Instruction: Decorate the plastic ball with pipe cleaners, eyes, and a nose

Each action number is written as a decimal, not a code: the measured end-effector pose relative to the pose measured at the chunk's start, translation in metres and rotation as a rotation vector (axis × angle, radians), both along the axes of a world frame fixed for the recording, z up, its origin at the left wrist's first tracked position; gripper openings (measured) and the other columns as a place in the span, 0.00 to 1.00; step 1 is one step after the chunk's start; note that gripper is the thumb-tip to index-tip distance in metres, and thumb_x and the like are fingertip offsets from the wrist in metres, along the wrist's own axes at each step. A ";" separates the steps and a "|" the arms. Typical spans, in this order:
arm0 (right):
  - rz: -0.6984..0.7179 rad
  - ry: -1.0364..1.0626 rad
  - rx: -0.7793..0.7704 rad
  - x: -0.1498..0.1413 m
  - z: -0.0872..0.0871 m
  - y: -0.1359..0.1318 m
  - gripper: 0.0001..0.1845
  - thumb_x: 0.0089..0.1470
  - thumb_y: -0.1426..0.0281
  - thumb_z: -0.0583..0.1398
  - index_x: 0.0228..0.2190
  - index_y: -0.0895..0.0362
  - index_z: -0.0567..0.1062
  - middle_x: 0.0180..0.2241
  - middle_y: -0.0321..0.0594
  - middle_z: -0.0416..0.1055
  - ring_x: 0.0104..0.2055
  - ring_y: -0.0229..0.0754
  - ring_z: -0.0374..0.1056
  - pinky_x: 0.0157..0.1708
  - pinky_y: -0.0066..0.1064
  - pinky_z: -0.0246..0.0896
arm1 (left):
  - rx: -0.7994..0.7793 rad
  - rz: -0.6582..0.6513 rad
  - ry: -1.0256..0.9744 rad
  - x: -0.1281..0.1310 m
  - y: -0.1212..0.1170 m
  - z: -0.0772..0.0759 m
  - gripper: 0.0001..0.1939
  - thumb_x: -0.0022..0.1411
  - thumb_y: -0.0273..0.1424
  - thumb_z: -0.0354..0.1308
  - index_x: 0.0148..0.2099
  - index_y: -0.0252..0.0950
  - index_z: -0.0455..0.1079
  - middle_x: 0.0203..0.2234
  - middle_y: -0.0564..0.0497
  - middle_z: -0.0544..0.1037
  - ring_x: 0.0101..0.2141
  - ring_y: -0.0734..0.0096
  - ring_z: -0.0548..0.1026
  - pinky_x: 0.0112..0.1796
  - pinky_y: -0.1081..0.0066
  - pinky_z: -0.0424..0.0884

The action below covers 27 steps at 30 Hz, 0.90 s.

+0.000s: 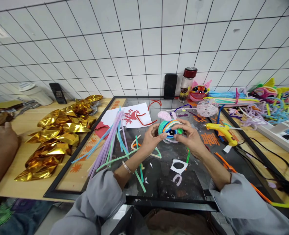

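Observation:
Between my two hands is a rounded animal head of coiled pipe cleaners [166,125], striped teal, orange, white and blue, with pink ears on top. A blue-and-black eye [172,133] faces me. My left hand [151,138] is closed on its left side, the thumb beside the eye. My right hand [191,136] grips the opposite side, its fingertips at the eye's edge near a green tuft [180,131]. Those fingers partly hide the head. Below lie a white paper piece with an oval hole [179,166] and a curled pink pipe cleaner [177,180].
A yellow glue gun [222,130] with cables lies right, near a white power strip [279,135]. Loose pipe cleaners [107,143] and gold foil [53,143] spread left. A glass bottle [185,86], phone [170,86] and pink animal head [198,91] stand behind. Another person's arm [2,147] rests far left.

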State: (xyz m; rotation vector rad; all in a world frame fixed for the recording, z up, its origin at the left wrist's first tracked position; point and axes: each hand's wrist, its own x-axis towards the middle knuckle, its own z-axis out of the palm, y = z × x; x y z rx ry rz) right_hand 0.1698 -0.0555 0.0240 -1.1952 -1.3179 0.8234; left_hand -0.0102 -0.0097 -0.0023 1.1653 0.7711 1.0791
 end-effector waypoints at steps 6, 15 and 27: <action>-0.011 0.004 0.005 0.000 0.001 0.000 0.12 0.39 0.68 0.70 0.31 0.50 0.83 0.53 0.44 0.69 0.65 0.56 0.58 0.64 0.48 0.52 | 0.001 -0.013 -0.003 0.000 0.001 0.000 0.36 0.43 0.45 0.76 0.51 0.35 0.69 0.47 0.43 0.79 0.47 0.60 0.76 0.48 0.64 0.71; -0.016 0.009 -0.005 -0.001 0.001 0.000 0.11 0.38 0.69 0.69 0.31 0.50 0.83 0.53 0.44 0.70 0.66 0.55 0.58 0.64 0.48 0.53 | -0.002 -0.046 -0.001 -0.005 -0.001 0.000 0.32 0.47 0.42 0.75 0.52 0.36 0.70 0.47 0.43 0.79 0.49 0.57 0.76 0.51 0.62 0.71; -0.025 0.010 -0.011 -0.001 0.001 0.000 0.12 0.38 0.68 0.69 0.31 0.50 0.83 0.53 0.45 0.69 0.66 0.56 0.57 0.64 0.49 0.52 | -0.009 -0.050 0.004 -0.005 0.000 -0.003 0.32 0.47 0.37 0.74 0.54 0.36 0.71 0.50 0.43 0.79 0.51 0.55 0.75 0.51 0.61 0.72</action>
